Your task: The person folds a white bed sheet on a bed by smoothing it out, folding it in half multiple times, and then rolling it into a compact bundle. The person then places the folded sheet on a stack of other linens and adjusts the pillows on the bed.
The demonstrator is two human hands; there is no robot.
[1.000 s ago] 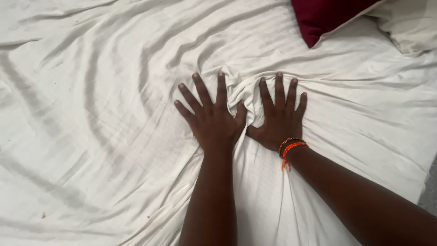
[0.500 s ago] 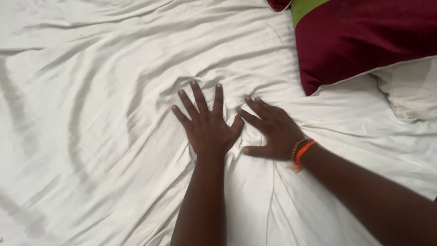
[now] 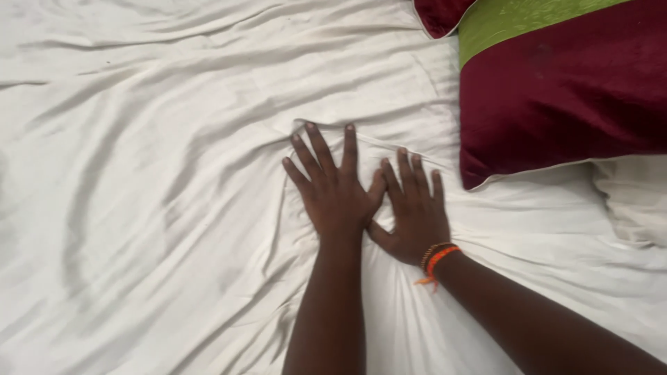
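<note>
Both of my hands lie flat, palms down, on a wrinkled white bed sheet [image 3: 160,208]. My left hand [image 3: 333,187] has its fingers spread and pointing away from me. My right hand [image 3: 415,208] rests right beside it, thumbs touching, with an orange thread band at the wrist. Neither hand grips anything; the sheet is creased and bunched around the fingertips. A maroon pillow [image 3: 563,90] with a green stripe lies just beyond the right hand, a little apart from its fingers.
A white pillow [image 3: 636,201] shows at the right edge below the maroon one. Folds and ridges run across the sheet on the left and near my forearms.
The view has shifted, so the maroon pillow now fills the top right. My hands have slid forward on the sheet toward the pillow, and the right hand lies flat beside the left again.
</note>
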